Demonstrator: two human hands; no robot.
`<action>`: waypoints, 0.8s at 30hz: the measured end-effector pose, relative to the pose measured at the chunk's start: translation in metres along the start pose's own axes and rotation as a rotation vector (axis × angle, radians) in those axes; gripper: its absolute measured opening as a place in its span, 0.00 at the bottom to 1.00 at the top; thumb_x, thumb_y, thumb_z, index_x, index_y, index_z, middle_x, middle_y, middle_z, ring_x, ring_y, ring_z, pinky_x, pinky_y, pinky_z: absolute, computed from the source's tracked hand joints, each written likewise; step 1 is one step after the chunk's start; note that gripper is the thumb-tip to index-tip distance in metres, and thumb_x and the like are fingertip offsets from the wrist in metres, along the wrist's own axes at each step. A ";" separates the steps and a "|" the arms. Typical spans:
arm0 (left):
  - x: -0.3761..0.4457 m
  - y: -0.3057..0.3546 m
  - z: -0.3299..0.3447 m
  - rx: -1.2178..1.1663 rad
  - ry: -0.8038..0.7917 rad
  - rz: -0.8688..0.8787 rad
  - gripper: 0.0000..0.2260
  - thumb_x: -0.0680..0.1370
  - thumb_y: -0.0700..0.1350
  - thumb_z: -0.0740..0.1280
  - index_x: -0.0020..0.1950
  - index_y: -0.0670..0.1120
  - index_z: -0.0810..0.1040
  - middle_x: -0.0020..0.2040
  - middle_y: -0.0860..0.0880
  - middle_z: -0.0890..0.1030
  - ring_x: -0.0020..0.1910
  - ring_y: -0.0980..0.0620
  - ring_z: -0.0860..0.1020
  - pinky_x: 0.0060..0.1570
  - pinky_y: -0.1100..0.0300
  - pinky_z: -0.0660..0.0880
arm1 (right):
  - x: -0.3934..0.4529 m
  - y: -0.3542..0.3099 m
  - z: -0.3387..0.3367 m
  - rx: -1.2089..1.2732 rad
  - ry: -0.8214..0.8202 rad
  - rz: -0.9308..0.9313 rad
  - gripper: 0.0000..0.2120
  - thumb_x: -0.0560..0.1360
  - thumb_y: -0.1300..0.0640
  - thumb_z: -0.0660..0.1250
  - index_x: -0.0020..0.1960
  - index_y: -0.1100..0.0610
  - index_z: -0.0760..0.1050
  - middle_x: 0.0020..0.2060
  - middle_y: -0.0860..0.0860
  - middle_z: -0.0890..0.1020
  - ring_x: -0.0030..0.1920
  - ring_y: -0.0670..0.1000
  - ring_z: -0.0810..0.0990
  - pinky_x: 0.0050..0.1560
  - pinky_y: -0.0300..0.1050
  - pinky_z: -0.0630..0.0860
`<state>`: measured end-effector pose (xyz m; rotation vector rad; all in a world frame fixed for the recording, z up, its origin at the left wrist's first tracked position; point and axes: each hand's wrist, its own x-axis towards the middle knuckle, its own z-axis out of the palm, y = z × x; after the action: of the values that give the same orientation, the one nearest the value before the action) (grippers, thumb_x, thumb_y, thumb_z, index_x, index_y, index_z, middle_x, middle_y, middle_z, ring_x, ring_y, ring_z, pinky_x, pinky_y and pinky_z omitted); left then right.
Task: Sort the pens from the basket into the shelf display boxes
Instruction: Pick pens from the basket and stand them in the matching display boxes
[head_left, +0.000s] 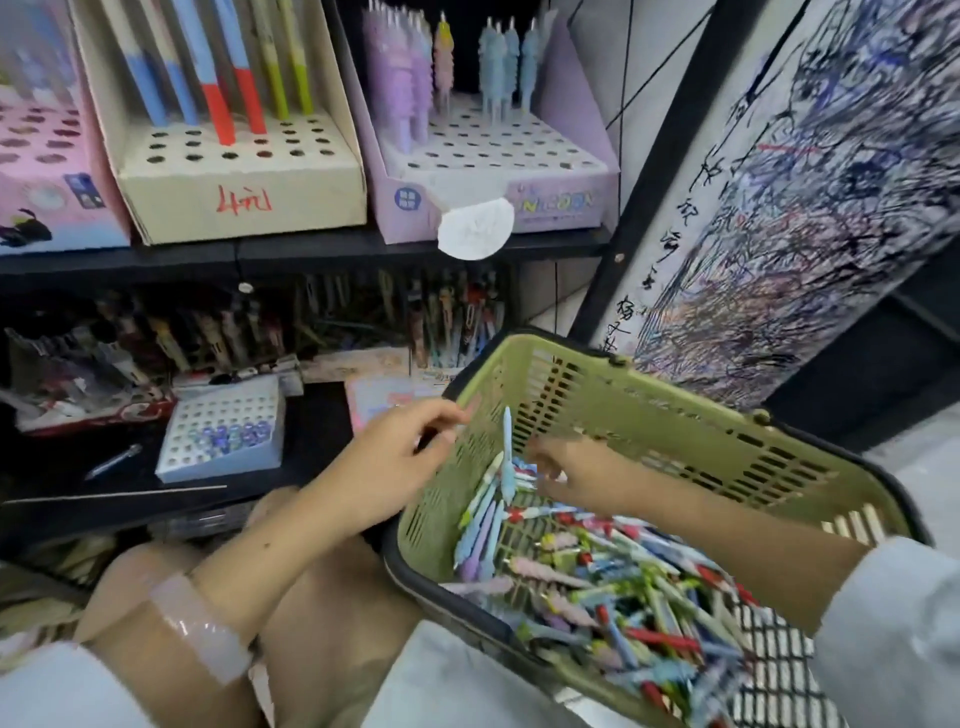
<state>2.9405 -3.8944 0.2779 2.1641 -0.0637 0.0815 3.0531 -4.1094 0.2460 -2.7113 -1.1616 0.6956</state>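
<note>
Pens (597, 582) lie heaped in green basket (675, 415), near right. They look light, stiff, slick plastic w/ bumpy toppers; best pinched mid-barrel. Right hand (566, 475) reaches in, fingers prob. pinching a blue pen (507, 457), blur hides contact. Left hand (395, 462) w/ fingers curled loosely at basket rim.

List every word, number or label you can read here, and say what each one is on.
"4元", handwritten in red: front of the beige display box.
"UNICORN", partly hidden by a white tag: front of the lilac display box.
Handwritten characters on the scribbled test paper: too scrawled to read.
Print on the pink display box: too blurred.
</note>
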 end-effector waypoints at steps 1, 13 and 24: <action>-0.001 -0.001 0.005 0.045 -0.012 0.014 0.08 0.79 0.44 0.60 0.53 0.57 0.75 0.50 0.62 0.76 0.47 0.66 0.74 0.49 0.72 0.69 | -0.005 0.013 0.023 -0.032 -0.148 0.048 0.21 0.78 0.53 0.63 0.68 0.59 0.66 0.61 0.57 0.75 0.59 0.56 0.74 0.57 0.49 0.72; 0.005 0.006 0.040 0.440 0.033 0.130 0.10 0.79 0.41 0.58 0.56 0.45 0.77 0.55 0.53 0.78 0.61 0.54 0.72 0.66 0.68 0.33 | -0.010 0.042 0.116 -0.210 -0.464 0.214 0.52 0.70 0.45 0.71 0.75 0.47 0.33 0.75 0.55 0.35 0.75 0.59 0.37 0.71 0.64 0.46; 0.004 0.005 0.048 0.449 -0.028 0.167 0.11 0.80 0.44 0.58 0.59 0.48 0.76 0.60 0.55 0.76 0.62 0.54 0.70 0.65 0.67 0.51 | -0.010 0.037 0.135 -0.489 -0.232 0.145 0.34 0.74 0.48 0.64 0.74 0.59 0.53 0.71 0.59 0.57 0.71 0.62 0.56 0.69 0.60 0.58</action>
<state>2.9462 -3.9372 0.2553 2.6048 -0.2638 0.1757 3.0101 -4.1525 0.1198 -3.2149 -1.3458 0.8617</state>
